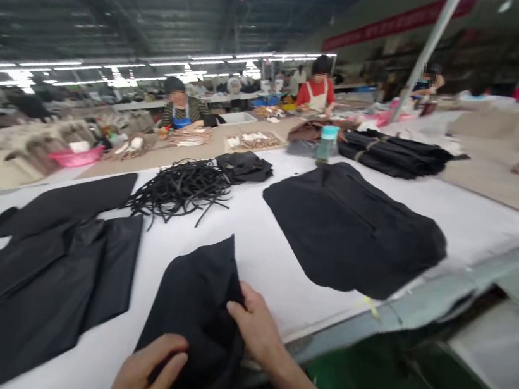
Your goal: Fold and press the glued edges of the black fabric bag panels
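A black fabric piece [197, 304] lies on the white table [275, 254] near its front edge. My left hand [147, 374] grips the lower part of this piece, thumb on top. My right hand [256, 328] pinches the right edge of the same piece, fingers closed on the cloth. The cloth bunches between the two hands and hangs over the table edge.
A stack of black fabric [353, 229] lies to the right, another pile [32, 286] to the left, a heap of black straps [179, 187] behind. A teal bottle [327, 143] and black bundles [394, 151] stand further back. Other people work at far tables.
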`<state>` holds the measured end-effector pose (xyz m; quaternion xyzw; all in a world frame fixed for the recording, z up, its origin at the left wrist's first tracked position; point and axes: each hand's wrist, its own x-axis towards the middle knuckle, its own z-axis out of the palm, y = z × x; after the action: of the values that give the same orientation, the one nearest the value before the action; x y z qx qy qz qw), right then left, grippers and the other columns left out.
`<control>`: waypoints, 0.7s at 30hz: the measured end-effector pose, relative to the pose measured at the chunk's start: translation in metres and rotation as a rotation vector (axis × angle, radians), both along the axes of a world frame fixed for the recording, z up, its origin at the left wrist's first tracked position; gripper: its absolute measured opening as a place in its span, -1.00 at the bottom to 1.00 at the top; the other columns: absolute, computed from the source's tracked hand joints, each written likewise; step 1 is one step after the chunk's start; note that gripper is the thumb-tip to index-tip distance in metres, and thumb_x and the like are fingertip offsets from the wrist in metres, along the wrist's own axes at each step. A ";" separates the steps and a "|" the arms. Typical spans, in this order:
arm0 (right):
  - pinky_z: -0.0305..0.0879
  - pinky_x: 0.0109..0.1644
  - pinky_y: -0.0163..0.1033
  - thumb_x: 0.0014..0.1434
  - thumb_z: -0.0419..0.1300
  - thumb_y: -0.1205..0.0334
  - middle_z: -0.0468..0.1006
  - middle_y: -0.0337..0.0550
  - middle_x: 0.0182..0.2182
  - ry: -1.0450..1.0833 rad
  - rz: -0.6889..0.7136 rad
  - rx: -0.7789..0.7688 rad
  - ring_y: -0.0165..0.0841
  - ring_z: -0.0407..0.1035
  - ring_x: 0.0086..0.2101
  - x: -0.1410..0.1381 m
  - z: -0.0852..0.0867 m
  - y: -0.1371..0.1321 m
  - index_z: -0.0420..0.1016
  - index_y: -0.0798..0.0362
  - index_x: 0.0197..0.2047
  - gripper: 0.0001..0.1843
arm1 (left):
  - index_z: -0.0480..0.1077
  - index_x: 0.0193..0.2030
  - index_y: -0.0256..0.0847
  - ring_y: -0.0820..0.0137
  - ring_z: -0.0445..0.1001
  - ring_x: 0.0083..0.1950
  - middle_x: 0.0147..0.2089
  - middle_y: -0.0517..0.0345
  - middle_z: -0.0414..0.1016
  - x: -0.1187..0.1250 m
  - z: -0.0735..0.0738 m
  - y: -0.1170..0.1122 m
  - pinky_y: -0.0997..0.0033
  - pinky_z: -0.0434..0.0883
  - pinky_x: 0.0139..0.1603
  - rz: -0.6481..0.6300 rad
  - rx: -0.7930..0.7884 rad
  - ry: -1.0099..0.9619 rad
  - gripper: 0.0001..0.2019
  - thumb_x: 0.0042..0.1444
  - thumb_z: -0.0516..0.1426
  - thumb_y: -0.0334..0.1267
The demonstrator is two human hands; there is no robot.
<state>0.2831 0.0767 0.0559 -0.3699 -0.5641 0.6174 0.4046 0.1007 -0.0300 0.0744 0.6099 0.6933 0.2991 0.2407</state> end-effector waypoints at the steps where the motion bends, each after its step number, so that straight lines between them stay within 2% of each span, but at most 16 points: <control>1: 0.25 -0.04 -0.15 -0.04 0.05 0.41 0.54 -0.19 -0.24 0.062 0.036 -0.014 -0.26 0.36 -0.21 0.002 0.000 0.005 0.46 0.08 -0.11 -0.61 | 0.49 -0.23 -0.07 0.24 0.47 -0.07 -0.15 0.14 0.55 -0.010 0.002 -0.001 0.44 0.39 0.00 0.114 -0.005 -0.056 -0.71 0.02 0.13 0.04; 3: 0.21 0.02 -0.12 0.00 0.08 0.41 0.53 -0.17 -0.16 0.187 0.115 -0.081 -0.25 0.35 -0.14 0.003 0.000 0.013 0.42 0.06 -0.03 -0.58 | 0.47 -0.19 -0.12 0.19 0.44 -0.02 -0.10 0.10 0.53 -0.029 0.002 -0.003 0.35 0.35 0.08 0.282 -0.010 -0.191 -0.64 0.01 0.13 0.08; 5: 0.18 0.06 -0.10 0.04 0.11 0.39 0.51 -0.13 -0.10 0.295 0.184 -0.179 -0.24 0.35 -0.09 0.002 0.003 0.017 0.38 0.05 0.04 -0.56 | 0.45 -0.17 -0.16 0.14 0.40 0.03 -0.07 0.05 0.51 -0.047 -0.004 -0.003 0.27 0.32 0.13 0.385 -0.003 -0.358 -0.56 -0.07 0.17 0.12; 8: 0.17 0.09 -0.06 0.07 0.17 0.36 0.49 -0.08 -0.05 0.414 0.276 -0.311 -0.22 0.35 -0.05 -0.009 0.011 0.022 0.32 0.04 0.11 -0.51 | 0.40 -0.12 -0.21 0.12 0.36 0.09 -0.01 -0.02 0.47 -0.066 -0.017 0.002 0.24 0.26 0.19 0.485 0.014 -0.665 -0.47 -0.19 0.28 0.07; 11: 0.17 0.10 -0.03 0.07 0.20 0.36 0.48 -0.05 -0.04 0.482 0.379 -0.418 -0.20 0.35 -0.04 -0.025 0.022 0.029 0.24 0.01 0.17 -0.43 | 0.28 0.00 -0.23 0.18 0.37 0.10 0.05 -0.09 0.41 -0.073 -0.025 0.014 0.27 0.27 0.18 0.544 0.002 -1.020 -0.38 -0.20 0.33 -0.07; 14: 0.16 0.11 -0.02 0.08 0.20 0.38 0.48 -0.04 -0.03 0.494 0.442 -0.490 -0.20 0.36 -0.03 -0.037 0.026 0.040 0.16 -0.03 0.22 -0.37 | 0.17 0.06 -0.24 0.24 0.44 -0.01 0.03 -0.13 0.41 -0.076 -0.025 0.029 0.28 0.36 0.06 0.582 -0.043 -1.246 -0.35 -0.17 0.33 -0.19; 17: 0.17 0.12 -0.03 0.06 0.22 0.38 0.48 -0.03 -0.03 0.461 0.462 -0.525 -0.19 0.37 -0.03 -0.041 0.020 0.054 0.17 -0.03 0.21 -0.35 | 0.21 -0.01 -0.31 0.31 0.49 -0.21 -0.13 -0.12 0.47 -0.079 -0.023 0.040 0.34 0.43 -0.15 0.557 -0.116 -1.349 -0.45 -0.13 0.30 -0.23; 21: 0.18 0.11 -0.01 0.00 0.27 0.30 0.52 -0.01 -0.09 0.393 0.475 -0.561 -0.15 0.39 -0.07 -0.039 0.017 0.069 0.26 0.02 0.16 -0.38 | 0.27 -0.10 -0.33 0.48 0.37 -0.49 -0.41 0.12 0.44 -0.085 -0.030 0.050 0.50 0.30 -0.49 0.562 -0.107 -1.344 -0.55 -0.12 0.29 -0.26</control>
<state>0.2445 0.1457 0.0725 -0.2006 -0.3556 0.8823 0.2343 0.0161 0.0205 0.0441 0.0809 0.5398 0.6252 0.5578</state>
